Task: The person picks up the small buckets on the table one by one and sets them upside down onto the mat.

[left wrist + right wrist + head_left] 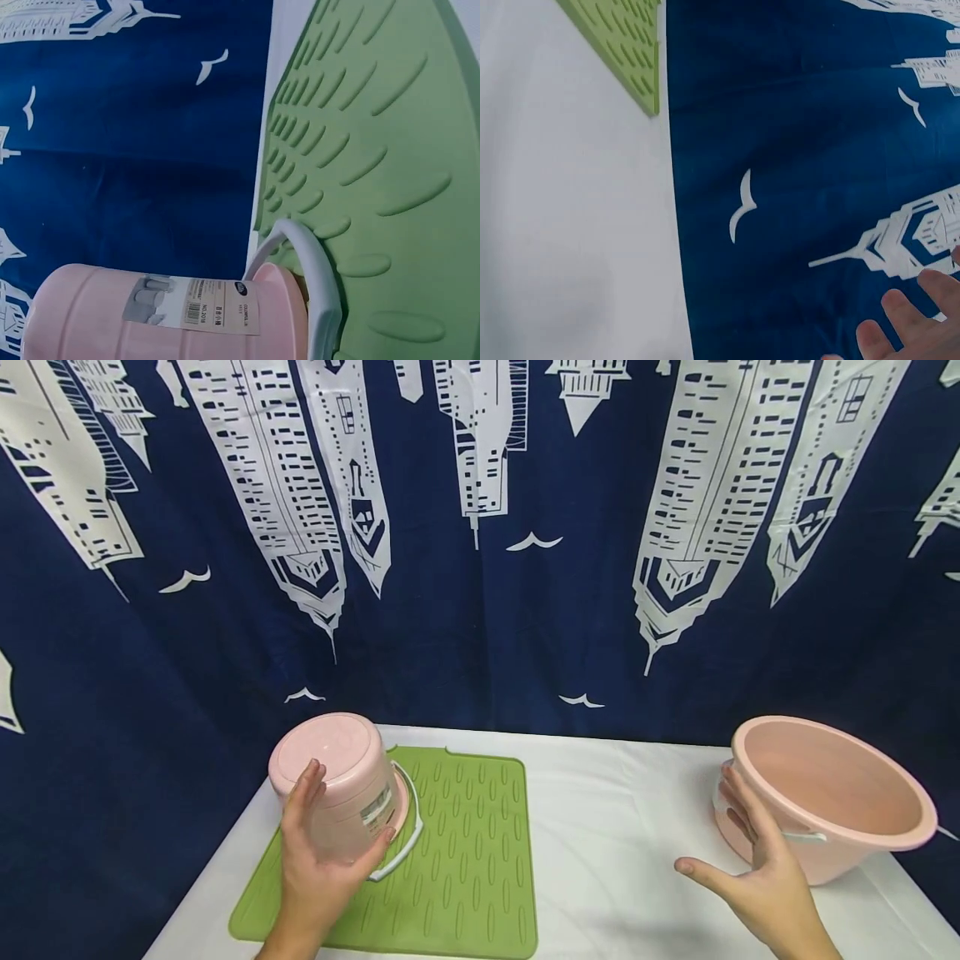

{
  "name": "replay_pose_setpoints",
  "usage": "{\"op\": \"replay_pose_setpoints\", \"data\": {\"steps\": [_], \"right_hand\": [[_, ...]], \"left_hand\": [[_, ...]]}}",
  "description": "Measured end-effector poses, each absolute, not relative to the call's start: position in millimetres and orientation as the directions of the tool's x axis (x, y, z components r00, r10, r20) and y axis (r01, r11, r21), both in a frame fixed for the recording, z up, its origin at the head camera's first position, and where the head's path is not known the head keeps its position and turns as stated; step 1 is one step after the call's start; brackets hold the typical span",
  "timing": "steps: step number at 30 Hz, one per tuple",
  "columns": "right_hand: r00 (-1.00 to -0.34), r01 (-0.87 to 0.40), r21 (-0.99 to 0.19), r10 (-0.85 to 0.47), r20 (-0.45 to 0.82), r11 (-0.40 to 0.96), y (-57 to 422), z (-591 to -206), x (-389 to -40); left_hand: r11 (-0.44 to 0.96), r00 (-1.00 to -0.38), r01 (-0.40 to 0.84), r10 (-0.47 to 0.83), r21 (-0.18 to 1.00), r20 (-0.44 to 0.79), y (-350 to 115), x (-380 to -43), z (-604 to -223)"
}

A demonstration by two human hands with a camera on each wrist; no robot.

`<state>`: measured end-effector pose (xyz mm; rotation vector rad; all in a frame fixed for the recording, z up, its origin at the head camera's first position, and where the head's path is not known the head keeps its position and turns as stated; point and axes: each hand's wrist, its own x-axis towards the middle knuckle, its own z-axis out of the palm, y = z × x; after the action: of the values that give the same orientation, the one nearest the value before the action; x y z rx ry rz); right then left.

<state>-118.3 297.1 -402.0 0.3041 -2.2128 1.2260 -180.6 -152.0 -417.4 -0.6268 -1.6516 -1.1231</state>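
A small pink bucket [339, 756] stands upside down on the green mat [457, 852]. Its label [191, 304] faces sideways, and its pale handle [304, 266] lies beside the rim. My left hand [318, 872] is at the near side of this bucket, fingers extended along its left and thumb spread to the right, overlapping it in the head view. On the right stands a larger pink bucket [817, 839], upright with its wide mouth showing. Beside its left wall is my right hand [761, 877], thumb spread and fingers straight; some of its fingertips [874, 337] show in the right wrist view.
A white cloth [615, 827] covers the table, under both the mat and the larger bucket. Behind the table hangs a dark blue curtain [480, 635] printed with white buildings and birds. The small bucket stands towards the mat's far left.
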Motion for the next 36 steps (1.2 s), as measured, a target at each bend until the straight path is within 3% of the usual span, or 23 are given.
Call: {"op": "replay_pose_setpoints", "data": {"steps": [7,12,29,36], "right_hand": [[-0.852,-0.292,-0.733,0.181,0.491,0.614,318.4,-398.2,-111.1],[-0.854,-0.220,-0.728,0.233,0.465,0.649,337.7,-393.4,-107.7],[-0.817,-0.111,-0.717,0.348,0.460,0.688,392.3,-390.0,-95.2],[-0.758,0.043,-0.699,0.479,0.442,0.713,405.4,-383.1,-98.9]], "left_hand": [[0.320,-0.428,0.857,0.006,0.404,0.904,-143.1,-166.1,-406.4],[0.311,-0.396,0.879,0.048,0.363,0.917,-140.4,-166.5,-406.4],[0.266,-0.369,0.906,0.125,0.328,0.921,-134.9,-163.1,-408.9],[0.268,-0.430,0.887,0.176,0.377,0.886,-135.4,-159.9,-411.4]]}}
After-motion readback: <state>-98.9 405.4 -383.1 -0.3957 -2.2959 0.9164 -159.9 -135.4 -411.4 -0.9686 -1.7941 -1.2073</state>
